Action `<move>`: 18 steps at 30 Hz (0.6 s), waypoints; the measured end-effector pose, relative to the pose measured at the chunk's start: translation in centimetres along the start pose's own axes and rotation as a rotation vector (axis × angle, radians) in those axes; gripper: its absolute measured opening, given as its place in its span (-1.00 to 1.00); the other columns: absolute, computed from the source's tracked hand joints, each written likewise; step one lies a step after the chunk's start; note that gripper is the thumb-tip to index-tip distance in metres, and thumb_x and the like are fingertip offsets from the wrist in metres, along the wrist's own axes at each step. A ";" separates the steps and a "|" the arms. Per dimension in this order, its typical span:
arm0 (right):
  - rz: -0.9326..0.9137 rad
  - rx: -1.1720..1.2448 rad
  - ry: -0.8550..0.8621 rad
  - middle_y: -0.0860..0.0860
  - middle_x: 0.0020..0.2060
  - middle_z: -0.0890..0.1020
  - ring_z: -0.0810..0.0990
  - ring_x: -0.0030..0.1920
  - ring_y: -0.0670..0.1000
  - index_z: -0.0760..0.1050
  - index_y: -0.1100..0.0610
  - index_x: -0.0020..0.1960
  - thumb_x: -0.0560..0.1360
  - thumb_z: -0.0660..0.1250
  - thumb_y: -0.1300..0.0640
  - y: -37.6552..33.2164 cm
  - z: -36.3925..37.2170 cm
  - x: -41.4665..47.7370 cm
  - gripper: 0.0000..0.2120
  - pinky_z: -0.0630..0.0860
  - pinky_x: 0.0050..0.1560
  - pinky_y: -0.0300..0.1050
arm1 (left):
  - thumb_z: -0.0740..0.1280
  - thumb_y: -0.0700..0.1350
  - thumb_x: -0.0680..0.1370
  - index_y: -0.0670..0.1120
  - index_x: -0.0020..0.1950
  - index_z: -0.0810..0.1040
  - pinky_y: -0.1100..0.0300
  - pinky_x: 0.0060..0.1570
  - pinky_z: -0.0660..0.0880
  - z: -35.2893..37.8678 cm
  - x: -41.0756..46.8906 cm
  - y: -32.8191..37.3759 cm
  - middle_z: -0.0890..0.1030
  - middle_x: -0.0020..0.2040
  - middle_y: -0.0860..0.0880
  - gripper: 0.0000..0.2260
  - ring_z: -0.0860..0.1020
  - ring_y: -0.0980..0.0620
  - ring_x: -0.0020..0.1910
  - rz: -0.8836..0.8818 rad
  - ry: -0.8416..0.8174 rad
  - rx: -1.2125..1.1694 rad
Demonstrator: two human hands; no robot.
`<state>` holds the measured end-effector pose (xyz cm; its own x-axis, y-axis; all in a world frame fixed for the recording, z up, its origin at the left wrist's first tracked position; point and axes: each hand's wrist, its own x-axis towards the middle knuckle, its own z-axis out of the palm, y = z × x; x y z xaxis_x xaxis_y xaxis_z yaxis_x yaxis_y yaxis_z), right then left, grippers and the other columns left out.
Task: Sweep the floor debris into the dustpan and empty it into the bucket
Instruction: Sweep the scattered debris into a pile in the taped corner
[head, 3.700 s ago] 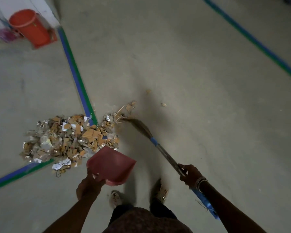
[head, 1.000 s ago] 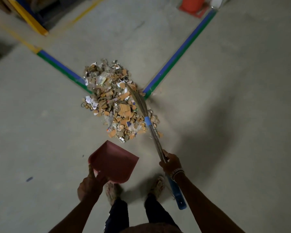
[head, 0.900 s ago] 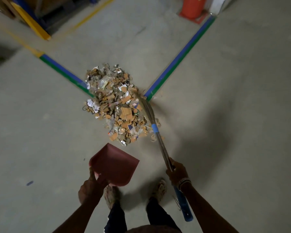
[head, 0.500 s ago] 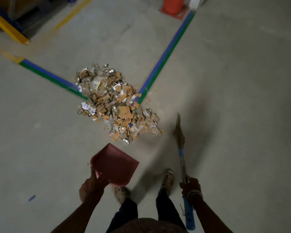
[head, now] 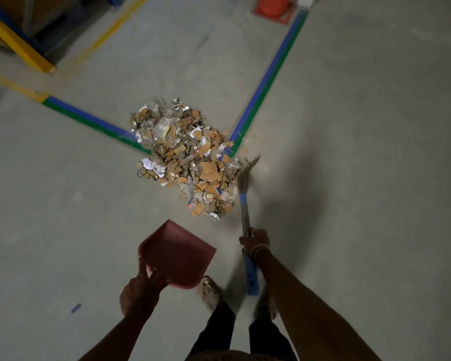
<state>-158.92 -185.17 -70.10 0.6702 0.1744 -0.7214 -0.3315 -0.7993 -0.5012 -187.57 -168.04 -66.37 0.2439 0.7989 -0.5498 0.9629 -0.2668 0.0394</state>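
Debris pile (head: 182, 162): a heap of cardboard scraps, paper bits and shiny foil on the concrete floor (head: 362, 152). It lies over the corner where two blue-and-green tape lines (head: 268, 82) meet.
Dustpan (head: 177, 254): pink, on the near side of the pile and apart from it, its open mouth turned toward the heap. Its inner face shows plain pink. Whether its front lip touches the floor cannot be told.
Left hand (head: 141, 290): grips the dustpan at its rear end, fingers (head: 151, 273) lying up over the back rim. The handle is hidden under the hand.
Broom (head: 244, 204): slanted, its blurred bristle head at the right edge of the pile, just beside the tape corner. A blue band wraps the shaft below the bristles, and the near end of the handle is blue.
Right hand (head: 254, 241): curled tight round the broom shaft, with a bracelet at the wrist.
Bucket (head: 272, 3): orange, at the far edge of the floor beside the end of the right tape line, well apart from the pile. Only its lower part shows, so its contents are out of sight.
Far left corner: a yellow beam (head: 18, 45) and a yellow floor line (head: 110, 35).
Feet: in sandals (head: 208, 293), just behind the dustpan.
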 end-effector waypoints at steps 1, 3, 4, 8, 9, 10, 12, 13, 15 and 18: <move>-0.029 0.022 -0.016 0.11 -0.20 0.67 0.59 -0.40 -0.02 0.63 0.20 0.16 0.36 0.51 0.21 -1.7 -0.3 -0.1 -0.63 0.53 -0.47 -0.27 | 0.31 0.47 0.39 0.12 0.61 -0.05 0.08 -0.19 0.45 -0.1 0.1 -0.3 0.68 -0.09 -0.11 -0.04 0.65 -0.18 -0.07 0.002 -0.006 0.001; -0.100 0.015 -0.045 0.13 -0.24 0.67 0.58 -0.44 -0.02 0.62 0.23 0.19 0.38 0.47 0.29 -3.5 -1.2 -0.6 -0.62 0.55 -0.47 -0.24 | 0.32 0.45 0.40 0.11 0.62 -0.05 0.09 -0.18 0.45 -0.3 0.3 -1.0 0.68 -0.08 -0.11 -0.05 0.65 -0.17 -0.06 0.009 -0.012 0.000; -0.129 0.007 -0.043 0.13 -0.25 0.67 0.58 -0.46 -0.05 0.60 0.22 0.24 0.39 0.45 0.31 -3.7 -1.8 -1.1 -0.59 0.56 -0.45 -0.24 | 0.32 0.44 0.41 0.11 0.62 -0.04 0.09 -0.17 0.46 -0.5 0.4 -1.1 0.68 -0.07 -0.12 -0.06 0.65 -0.18 -0.05 0.013 -0.009 -0.006; -0.214 0.010 -0.021 0.15 -0.27 0.68 0.62 -0.47 0.01 0.52 0.13 0.35 0.46 0.38 0.33 -1.4 -3.7 -3.7 -0.53 0.62 -0.41 -0.08 | 0.34 0.39 0.44 0.09 0.62 0.00 0.06 -0.13 0.45 -1.1 0.6 -1.6 0.66 -0.05 -0.17 -0.10 0.64 -0.21 -0.02 0.014 -0.017 -0.028; -0.213 0.031 -0.011 0.16 -0.28 0.67 0.61 -0.46 0.04 0.50 0.12 0.37 0.47 0.38 0.34 -0.2 -4.0 -4.4 -0.52 0.62 -0.41 -0.04 | 0.33 0.40 0.44 0.08 0.62 0.00 0.06 -0.13 0.45 -1.3 0.6 -1.6 0.66 -0.05 -0.17 -0.10 0.64 -0.21 -0.02 0.019 -0.018 -0.022; -0.198 0.050 0.002 0.16 -0.31 0.67 0.60 -0.46 0.05 0.47 0.11 0.39 0.47 0.37 0.36 1.0 -4.3 -5.0 -0.49 0.60 -0.43 -0.05 | 0.32 0.41 0.44 0.08 0.62 -0.01 0.06 -0.12 0.46 -1.4 0.6 -1.8 0.66 -0.05 -0.16 -0.10 0.64 -0.21 -0.02 0.024 -0.015 -0.014; -0.155 0.057 0.021 0.15 -0.33 0.65 0.58 -0.45 0.05 0.41 0.10 0.43 0.45 0.38 0.38 3.0 -4.6 -6.4 -0.42 0.57 -0.41 -0.10 | 0.30 0.42 0.44 0.09 0.62 -0.02 0.06 -0.10 0.47 -1.7 0.7 -2.1 0.66 -0.05 -0.15 -0.10 0.64 -0.19 -0.02 0.030 -0.010 -0.007; -0.125 0.042 0.030 0.15 -0.31 0.66 0.59 -0.42 0.07 0.41 0.12 0.43 0.45 0.40 0.37 4.2 -4.4 -6.7 -0.42 0.58 -0.37 -0.09 | 0.30 0.42 0.44 0.09 0.62 -0.02 0.07 -0.11 0.47 -1.8 0.8 -2.2 0.66 -0.05 -0.14 -0.10 0.64 -0.18 -0.03 0.031 -0.010 -0.007; -0.047 0.000 0.043 0.16 -0.26 0.67 0.63 -0.37 0.12 0.46 0.20 0.39 0.44 0.44 0.32 6.1 -3.7 -7.2 -0.47 0.62 -0.31 -0.04 | 0.32 0.41 0.44 0.10 0.63 -0.03 0.09 -0.13 0.45 -1.9 1.0 -2.5 0.67 -0.06 -0.13 -0.09 0.65 -0.18 -0.03 0.034 -0.012 -0.004; 0.087 -0.050 0.070 0.16 -0.27 0.68 0.67 -0.34 0.15 0.60 0.22 0.17 0.32 0.53 0.15 8.9 -2.5 -6.6 -0.57 0.67 -0.29 0.10 | 0.34 0.40 0.44 0.10 0.62 -0.02 0.11 -0.16 0.40 -1.8 1.2 -2.9 0.67 -0.06 -0.13 -0.09 0.64 -0.17 -0.02 0.026 -0.039 -0.005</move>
<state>-164.68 -194.89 -68.59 0.6857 0.0641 -0.7251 -0.3578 -0.8378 -0.4124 -189.81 -165.33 -65.64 0.2639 0.7701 -0.5808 0.9570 -0.2841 0.0582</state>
